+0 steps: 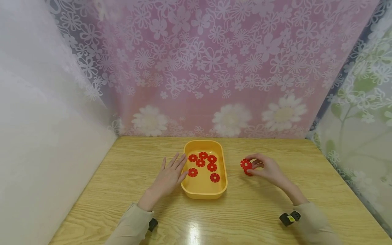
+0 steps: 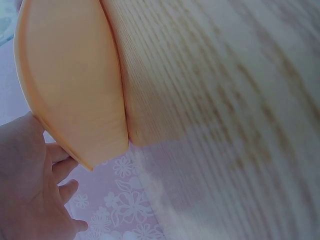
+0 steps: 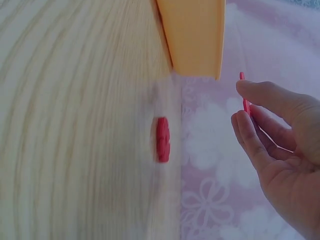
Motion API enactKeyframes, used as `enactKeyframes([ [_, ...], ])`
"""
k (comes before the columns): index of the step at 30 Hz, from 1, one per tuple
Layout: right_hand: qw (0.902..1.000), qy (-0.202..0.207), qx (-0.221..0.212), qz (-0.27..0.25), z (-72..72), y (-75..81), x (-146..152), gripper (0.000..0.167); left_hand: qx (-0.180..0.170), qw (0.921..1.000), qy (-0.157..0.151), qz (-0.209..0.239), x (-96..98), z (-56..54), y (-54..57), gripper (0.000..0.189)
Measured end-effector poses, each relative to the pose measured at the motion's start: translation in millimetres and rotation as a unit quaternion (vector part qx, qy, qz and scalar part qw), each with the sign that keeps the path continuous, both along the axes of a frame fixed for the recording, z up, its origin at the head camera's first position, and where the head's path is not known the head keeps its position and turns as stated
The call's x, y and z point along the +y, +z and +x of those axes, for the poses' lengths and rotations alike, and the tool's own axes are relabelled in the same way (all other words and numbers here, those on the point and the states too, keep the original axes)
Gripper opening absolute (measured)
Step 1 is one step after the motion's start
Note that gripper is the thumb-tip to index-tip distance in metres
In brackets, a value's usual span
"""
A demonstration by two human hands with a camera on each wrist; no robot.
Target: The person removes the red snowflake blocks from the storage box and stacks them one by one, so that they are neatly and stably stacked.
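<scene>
Head view: The yellow tray point(image 1: 200, 187) stands on the wooden table point(image 1: 245, 214). Seven red discs point(image 1: 215, 177) lie flat inside it. The left hand point(image 1: 168, 177) rests at the tray's left rim, fingers extended and spread, with no grip closed on it. The right hand point(image 1: 267, 170) pinches one notched disc point(image 1: 245, 164) between thumb and fingers, to the right of the tray and apart from it.

Left wrist view: The fingers and thumb lie along the tray's edge. Caution: uneven pressure on this rim could slide or tip the tray, shifting the discs inside.

Right wrist view: The held disc appears edge-on, raised clear of the table. A red stack point(image 3: 163, 140) lies on the wood, apart from the held disc; blur makes its piece count uncertain. Caution: the pinch covers only part of a thin disc, so a loosened or off-centre hold could let it rotate or drop. Lowering the fingertips carelessly could scatter the stack.
</scene>
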State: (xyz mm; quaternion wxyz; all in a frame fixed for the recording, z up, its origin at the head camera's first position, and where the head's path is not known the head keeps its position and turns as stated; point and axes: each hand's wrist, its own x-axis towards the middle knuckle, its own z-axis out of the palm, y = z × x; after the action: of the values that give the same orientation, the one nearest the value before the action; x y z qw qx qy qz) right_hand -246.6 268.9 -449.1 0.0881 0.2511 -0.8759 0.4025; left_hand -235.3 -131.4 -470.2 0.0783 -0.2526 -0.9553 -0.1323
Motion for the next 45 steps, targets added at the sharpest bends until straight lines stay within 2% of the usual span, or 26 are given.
enactKeyframes([
  [8, 0.9997, -0.008, -0.006, 0.022, -8.1, -8.7, 22.5, 0.043, -0.001, 1.0000, 0.002, -0.003, -0.9, 1.4, 1.4, 0.061],
  [16, 0.9978, -0.013, -0.034, 0.056, -16.9, -18.1, 33.8, 0.041, 0.000, 1.0000, -0.002, 0.001, 0.5, 1.8, 2.8, 0.061],
  [26, 0.9919, -0.002, -0.072, 0.105, -23.8, -22.8, 36.0, 0.042, 0.003, 1.0000, 0.002, -0.005, 0.1, 1.0, 1.1, 0.061],
  [33, 0.9901, 0.001, -0.091, 0.107, -24.8, -26.9, 32.0, 0.042, 0.011, 0.9999, 0.002, -0.003, 1.2, 0.8, 1.5, 0.060],
  [45, 0.9882, 0.006, -0.080, 0.130, -26.8, -28.1, 30.1, 0.041, 0.011, 0.9999, -0.002, 0.003, 0.6, 1.8, 1.3, 0.060],
])
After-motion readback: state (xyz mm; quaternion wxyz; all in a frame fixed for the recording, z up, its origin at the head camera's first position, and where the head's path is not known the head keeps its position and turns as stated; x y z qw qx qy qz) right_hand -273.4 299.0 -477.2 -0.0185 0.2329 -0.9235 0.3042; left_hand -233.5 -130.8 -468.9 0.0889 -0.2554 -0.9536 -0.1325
